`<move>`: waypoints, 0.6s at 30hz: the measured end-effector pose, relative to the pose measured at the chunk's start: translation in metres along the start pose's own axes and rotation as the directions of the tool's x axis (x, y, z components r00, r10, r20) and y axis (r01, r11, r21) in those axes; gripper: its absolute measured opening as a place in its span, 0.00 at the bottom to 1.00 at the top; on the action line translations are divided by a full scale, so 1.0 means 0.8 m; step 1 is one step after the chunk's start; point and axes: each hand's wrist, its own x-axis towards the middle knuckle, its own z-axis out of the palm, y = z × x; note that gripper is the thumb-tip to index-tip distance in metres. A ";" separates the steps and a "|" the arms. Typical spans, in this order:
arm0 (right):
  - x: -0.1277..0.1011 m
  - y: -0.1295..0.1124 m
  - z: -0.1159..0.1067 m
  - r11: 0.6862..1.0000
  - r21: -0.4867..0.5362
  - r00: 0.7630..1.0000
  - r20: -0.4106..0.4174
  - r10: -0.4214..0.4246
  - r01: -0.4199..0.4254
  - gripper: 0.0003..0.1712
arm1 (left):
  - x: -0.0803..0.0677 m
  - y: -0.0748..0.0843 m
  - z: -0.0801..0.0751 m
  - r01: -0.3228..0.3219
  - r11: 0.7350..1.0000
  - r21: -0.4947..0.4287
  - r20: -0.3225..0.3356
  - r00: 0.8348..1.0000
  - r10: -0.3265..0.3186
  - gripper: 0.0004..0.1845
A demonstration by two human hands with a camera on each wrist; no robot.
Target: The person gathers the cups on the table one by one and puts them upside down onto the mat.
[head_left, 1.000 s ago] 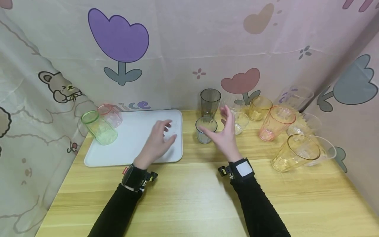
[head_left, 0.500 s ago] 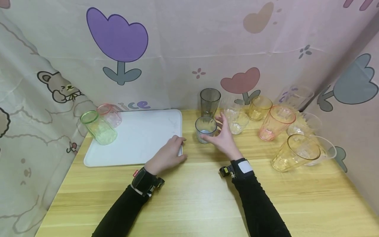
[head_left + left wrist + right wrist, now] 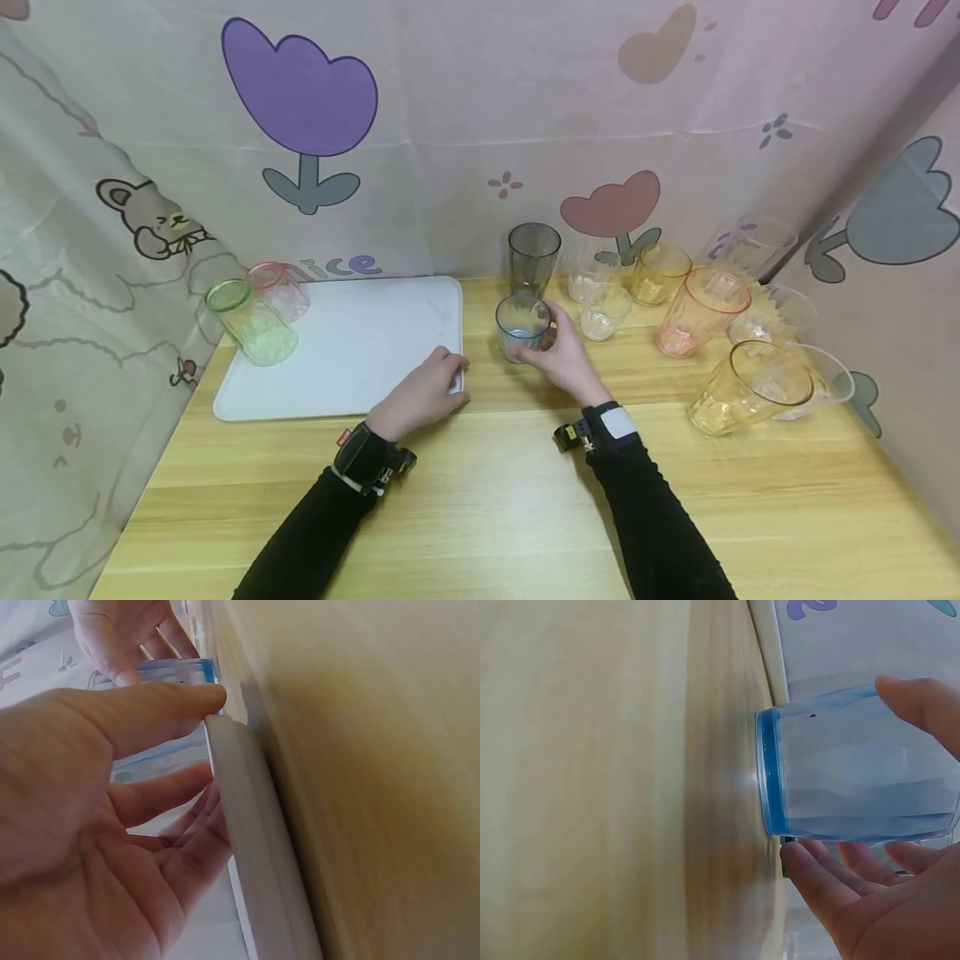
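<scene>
Over on the far left, a green cup point(image 3: 251, 323) and a pink cup point(image 3: 280, 290) are sitting on the back left corner of the white tray point(image 3: 352, 350), right against the cartoon curtain. The left hand point(image 3: 420, 397) is gripping the tray's front right corner, thumb on the rim and fingers curled onto its surface, which the left wrist view shows pretty clearly. Just right of the tray, the small blue-tinted glass point(image 3: 522, 327) is standing upright on the wooden table point(image 3: 480, 500), and the right hand point(image 3: 564, 357) is wrapping around it, thumb on one side and fingers on the other. A tall grey cup point(image 3: 533, 258) is standing right behind it. Further right there's a bunch of clear, yellow and orange cups, with an orange cup point(image 3: 701, 311) and a yellow cup point(image 3: 750, 387) nearest.
</scene>
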 end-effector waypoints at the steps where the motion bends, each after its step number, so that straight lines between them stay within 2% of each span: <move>1: -0.001 0.000 0.000 1.000 0.004 1.000 0.000 0.006 -0.006 0.58 | 0.000 0.000 0.000 0.001 1.000 -0.002 0.000 1.000 -0.001 0.28; 12: -0.003 0.001 0.002 0.999 0.034 1.000 0.003 0.025 -0.025 0.54 | -0.001 0.002 -0.003 0.010 1.000 -0.014 0.004 1.000 -0.010 0.28; 18: -0.004 -0.003 0.005 0.996 0.074 0.996 -0.070 0.058 -0.053 0.53 | -0.003 0.001 -0.006 -0.017 1.000 -0.012 0.000 1.000 0.017 0.28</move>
